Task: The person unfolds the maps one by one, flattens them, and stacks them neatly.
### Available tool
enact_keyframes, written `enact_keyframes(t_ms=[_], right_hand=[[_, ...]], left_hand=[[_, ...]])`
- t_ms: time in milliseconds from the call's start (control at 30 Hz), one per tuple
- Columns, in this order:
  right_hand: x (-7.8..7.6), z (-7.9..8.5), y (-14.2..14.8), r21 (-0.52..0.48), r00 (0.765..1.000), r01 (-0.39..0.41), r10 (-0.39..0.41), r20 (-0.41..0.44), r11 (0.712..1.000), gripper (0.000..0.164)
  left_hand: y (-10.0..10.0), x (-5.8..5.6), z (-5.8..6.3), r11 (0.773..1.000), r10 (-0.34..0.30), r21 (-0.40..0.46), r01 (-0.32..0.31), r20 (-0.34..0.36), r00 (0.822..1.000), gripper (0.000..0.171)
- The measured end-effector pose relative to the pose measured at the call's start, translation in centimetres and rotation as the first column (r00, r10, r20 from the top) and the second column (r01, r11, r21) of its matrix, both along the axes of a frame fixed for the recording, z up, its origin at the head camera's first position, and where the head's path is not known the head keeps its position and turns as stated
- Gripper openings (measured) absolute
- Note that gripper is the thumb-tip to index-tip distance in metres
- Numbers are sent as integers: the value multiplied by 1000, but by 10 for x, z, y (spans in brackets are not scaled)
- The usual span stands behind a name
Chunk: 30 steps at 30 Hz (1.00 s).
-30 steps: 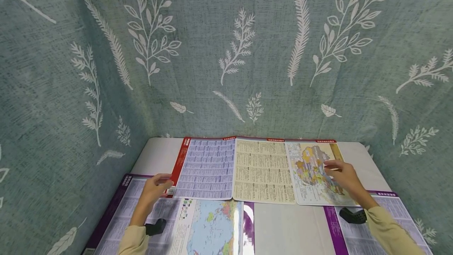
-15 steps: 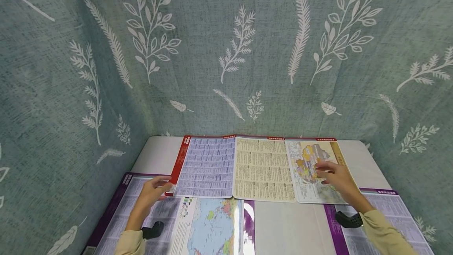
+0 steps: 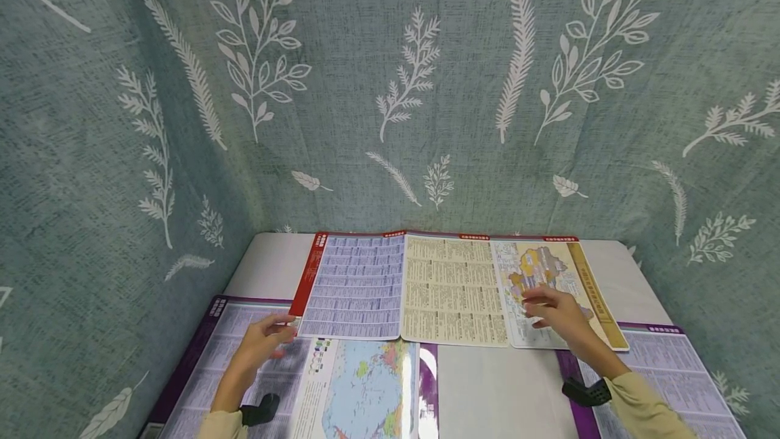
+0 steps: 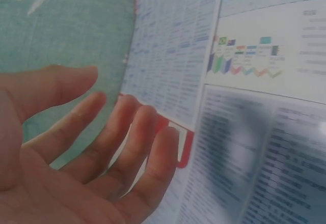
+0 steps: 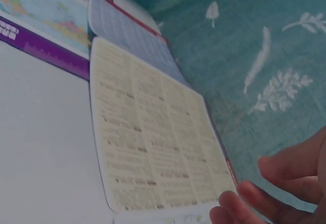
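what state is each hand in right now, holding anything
Left hand: open, fingers relaxed, holding nothing.
Right hand: open, fingers loosely bent, holding nothing.

I am facing a grey-green cloth (image 3: 356, 93) that is hanging along the far, left and right sides; white leaves (image 3: 516, 53) are patterning it. A white table (image 3: 500, 391) is stretching towards it. A purple-edged map sheet (image 3: 305, 391) is lying near left, its right border glaring; another purple-edged sheet (image 3: 676, 371) is lying near right.
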State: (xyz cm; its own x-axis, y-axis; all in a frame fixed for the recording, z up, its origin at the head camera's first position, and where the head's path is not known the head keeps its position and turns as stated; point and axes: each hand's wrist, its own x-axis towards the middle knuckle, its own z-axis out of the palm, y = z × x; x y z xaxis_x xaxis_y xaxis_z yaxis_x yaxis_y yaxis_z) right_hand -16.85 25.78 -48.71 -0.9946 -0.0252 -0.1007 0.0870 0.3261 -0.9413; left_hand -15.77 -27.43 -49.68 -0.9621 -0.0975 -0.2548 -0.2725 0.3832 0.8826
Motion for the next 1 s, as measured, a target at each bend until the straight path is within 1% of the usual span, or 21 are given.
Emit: enact_keyframes(t_ms=[133,367,567,767,1000], right_hand=[[3,-2,-8,-2,1000,0,0,19,1000,34],[9,-5,-23,-16,999,6,-5,47,1000,32],[15,-11,-36,-63,997,-36,40,65,997,32],[21,-22,-50,-99,993,-62,72,96,993,31],[28,-32,-64,-182,985,-117,137,101,976,33]], left_hand=[[1,4,-2,1000,10,-13,-10,21,1000,39],[3,8,-4,999,1,-33,0,36,999,41],[4,13,-8,1000,16,-21,-15,49,999,37],[7,14,-15,999,11,-34,-9,54,999,39],[13,19,-21,999,15,-40,-13,65,998,37]])
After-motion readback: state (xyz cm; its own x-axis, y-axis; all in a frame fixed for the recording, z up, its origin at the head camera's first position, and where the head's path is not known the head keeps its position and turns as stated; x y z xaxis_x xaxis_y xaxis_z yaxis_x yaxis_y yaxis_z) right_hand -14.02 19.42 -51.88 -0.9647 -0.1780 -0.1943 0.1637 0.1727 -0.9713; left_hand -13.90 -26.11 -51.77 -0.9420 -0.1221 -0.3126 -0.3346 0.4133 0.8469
